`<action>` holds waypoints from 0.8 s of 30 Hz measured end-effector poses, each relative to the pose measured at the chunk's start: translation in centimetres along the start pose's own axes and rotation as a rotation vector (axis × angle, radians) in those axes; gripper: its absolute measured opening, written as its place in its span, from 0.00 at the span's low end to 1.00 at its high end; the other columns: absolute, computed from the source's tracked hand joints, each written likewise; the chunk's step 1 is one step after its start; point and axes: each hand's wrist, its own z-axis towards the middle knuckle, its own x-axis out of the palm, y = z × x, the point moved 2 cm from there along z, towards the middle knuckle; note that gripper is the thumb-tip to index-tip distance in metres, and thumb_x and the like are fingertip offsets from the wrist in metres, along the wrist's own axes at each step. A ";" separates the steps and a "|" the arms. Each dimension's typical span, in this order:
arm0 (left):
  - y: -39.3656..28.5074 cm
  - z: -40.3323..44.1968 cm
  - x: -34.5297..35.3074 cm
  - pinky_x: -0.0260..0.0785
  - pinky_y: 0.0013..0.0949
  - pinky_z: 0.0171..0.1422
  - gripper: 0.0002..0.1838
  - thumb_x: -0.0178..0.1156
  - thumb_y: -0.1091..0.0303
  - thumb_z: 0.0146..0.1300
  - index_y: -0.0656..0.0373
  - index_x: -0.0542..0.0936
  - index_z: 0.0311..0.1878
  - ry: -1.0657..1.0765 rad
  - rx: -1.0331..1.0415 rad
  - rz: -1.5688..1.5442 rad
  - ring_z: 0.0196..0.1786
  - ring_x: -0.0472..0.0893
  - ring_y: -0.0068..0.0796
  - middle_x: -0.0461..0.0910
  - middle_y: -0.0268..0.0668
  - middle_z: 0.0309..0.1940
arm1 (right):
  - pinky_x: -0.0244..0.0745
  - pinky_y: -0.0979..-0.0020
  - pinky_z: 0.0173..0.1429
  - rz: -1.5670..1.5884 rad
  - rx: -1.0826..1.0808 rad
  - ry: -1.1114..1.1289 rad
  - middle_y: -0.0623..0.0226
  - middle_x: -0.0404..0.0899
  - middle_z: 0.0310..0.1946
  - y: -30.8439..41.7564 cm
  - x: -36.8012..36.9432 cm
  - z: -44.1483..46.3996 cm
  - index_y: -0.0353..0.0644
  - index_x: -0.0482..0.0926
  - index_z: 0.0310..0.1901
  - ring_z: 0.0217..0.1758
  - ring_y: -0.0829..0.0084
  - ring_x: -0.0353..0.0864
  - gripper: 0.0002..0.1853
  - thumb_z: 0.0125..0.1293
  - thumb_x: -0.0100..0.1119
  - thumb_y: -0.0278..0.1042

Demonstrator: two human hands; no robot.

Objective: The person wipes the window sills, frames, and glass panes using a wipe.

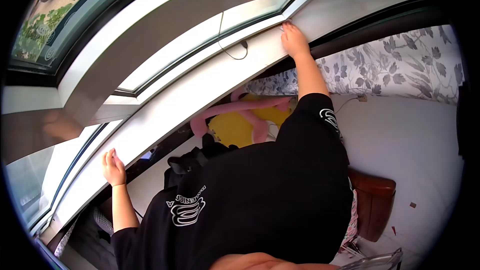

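Note:
My left hand point(114, 169) is at the near left part of a long white window sill point(175, 105), its fingers curled together. A small pale spot shows at its fingertips; whether that is a held thing I cannot make out. My right arm reaches up to the far end of the sill, where my right hand point(295, 41) presses its bent fingers near the corner of the window frame point(290, 17). Something small and whitish is by those fingertips, too small to name. A thin dark cord point(232, 56) loops over the sill between my hands.
Glass panes point(165, 60) and a wide grey frame bar point(105, 65) run along the left. A curtain with grey leaves point(395, 62) hangs beyond my right arm. Below the sill lie a yellow and pink plush item point(230, 125) and a black bag point(187, 162). A brown leather seat point(372, 202) stands at right.

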 end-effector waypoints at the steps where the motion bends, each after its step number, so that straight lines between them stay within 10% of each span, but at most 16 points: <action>1: -0.1 0.0 -0.1 0.69 0.41 0.46 0.14 0.52 0.72 0.57 0.55 0.76 0.48 -0.003 0.002 0.013 0.42 0.75 0.46 0.74 0.45 0.42 | 0.59 0.65 0.69 -0.002 0.003 -0.001 0.53 0.69 0.61 -0.2 0.0 -0.6 0.35 0.71 0.58 0.65 0.58 0.65 0.23 0.64 0.42 0.36; 11: -1.5 0.8 -0.9 0.69 0.40 0.46 0.14 0.51 0.73 0.58 0.56 0.76 0.48 -0.038 0.048 0.011 0.42 0.75 0.45 0.74 0.43 0.41 | 0.57 0.62 0.71 0.026 0.045 -0.237 0.50 0.67 0.62 3.2 -0.1 -6.2 0.32 0.70 0.58 0.67 0.56 0.63 0.23 0.60 0.47 0.30; 19: -1.1 0.5 -0.6 0.70 0.40 0.46 0.13 0.52 0.71 0.58 0.56 0.77 0.47 -0.047 -0.010 -0.040 0.43 0.76 0.45 0.75 0.42 0.41 | 0.64 0.63 0.66 0.324 -0.664 -0.036 0.54 0.76 0.52 23.3 -4.0 -10.0 0.36 0.76 0.50 0.58 0.60 0.74 0.17 0.59 0.50 0.30; 24: -1.4 0.7 -0.6 0.70 0.40 0.45 0.13 0.53 0.70 0.57 0.54 0.78 0.46 -0.084 0.010 -0.014 0.42 0.76 0.44 0.75 0.42 0.40 | 0.64 0.62 0.66 0.104 0.013 -0.226 0.52 0.76 0.52 4.5 1.0 -3.2 0.32 0.76 0.48 0.58 0.57 0.73 0.16 0.60 0.46 0.26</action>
